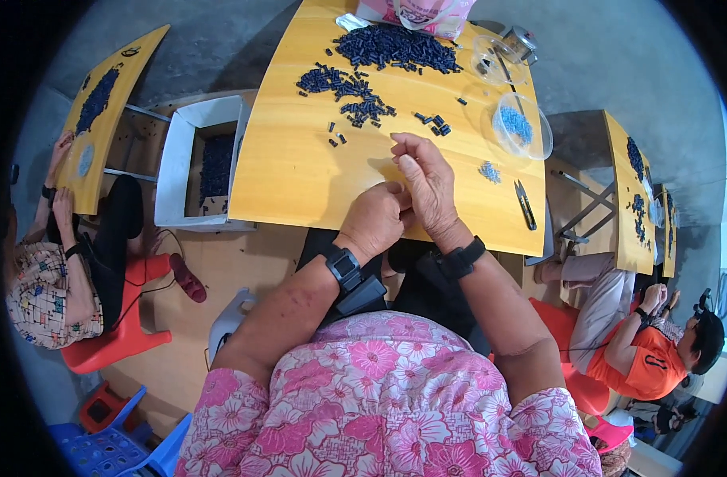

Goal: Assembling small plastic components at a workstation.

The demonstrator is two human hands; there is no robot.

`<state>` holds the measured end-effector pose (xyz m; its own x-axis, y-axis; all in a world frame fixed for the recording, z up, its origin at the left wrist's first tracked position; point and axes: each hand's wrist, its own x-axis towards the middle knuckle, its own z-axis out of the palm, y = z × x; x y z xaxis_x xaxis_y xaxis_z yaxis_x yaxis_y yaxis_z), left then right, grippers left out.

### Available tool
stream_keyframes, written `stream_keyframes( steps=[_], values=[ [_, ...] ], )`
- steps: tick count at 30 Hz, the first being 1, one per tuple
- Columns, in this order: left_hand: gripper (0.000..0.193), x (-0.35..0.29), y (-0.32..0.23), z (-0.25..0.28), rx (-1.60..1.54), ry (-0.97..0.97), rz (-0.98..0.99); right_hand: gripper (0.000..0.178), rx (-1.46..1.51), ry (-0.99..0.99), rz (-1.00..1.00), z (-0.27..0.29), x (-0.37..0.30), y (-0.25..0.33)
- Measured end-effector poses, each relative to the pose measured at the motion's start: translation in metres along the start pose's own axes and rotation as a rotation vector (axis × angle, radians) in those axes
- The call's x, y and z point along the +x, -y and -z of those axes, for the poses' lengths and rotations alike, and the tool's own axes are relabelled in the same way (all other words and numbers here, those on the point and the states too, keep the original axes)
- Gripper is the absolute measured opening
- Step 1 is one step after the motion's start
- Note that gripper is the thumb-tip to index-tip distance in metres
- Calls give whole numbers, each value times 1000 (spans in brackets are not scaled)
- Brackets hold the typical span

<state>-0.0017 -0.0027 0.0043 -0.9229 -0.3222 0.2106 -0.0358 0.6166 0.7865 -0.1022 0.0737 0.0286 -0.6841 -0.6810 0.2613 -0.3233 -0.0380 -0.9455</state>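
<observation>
My left hand [377, 219] is closed at the table's near edge, its fingertips turned inward against my right hand. Whatever it pinches is too small or hidden to make out. My right hand [431, 184] is raised beside it, fingers curled and thumb bent in, and anything in its grip is also hidden. Beyond both hands lie a few loose black cylindrical parts [434, 124]. To the right sit a little heap of small pale pieces [490, 172] and black thread snips [525, 205].
Large piles of black parts [395, 49] cover the far side of the yellow table [292, 179]. A clear tub [544, 143] holds blue pieces; a metal cup [521, 44] stands behind it. At left is a white box [172, 187]. Other people sit at tables on both sides.
</observation>
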Motion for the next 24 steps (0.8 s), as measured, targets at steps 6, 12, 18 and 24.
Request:
stream_keyframes(
  steps=[6,12,18,24],
  values=[
    [16,1,2,0,40,82,5,37,-56,124,-21,1,0,-1],
    [15,-1,3,-3,13,55,65,37,-166,214,79,0,2,-3],
    [21,0,2,1,51,207,123,42,-207,271,82,2,-1,-7],
    [35,-3,6,-2,-55,123,94,63,-233,292,94,0,0,-9]
  ],
)
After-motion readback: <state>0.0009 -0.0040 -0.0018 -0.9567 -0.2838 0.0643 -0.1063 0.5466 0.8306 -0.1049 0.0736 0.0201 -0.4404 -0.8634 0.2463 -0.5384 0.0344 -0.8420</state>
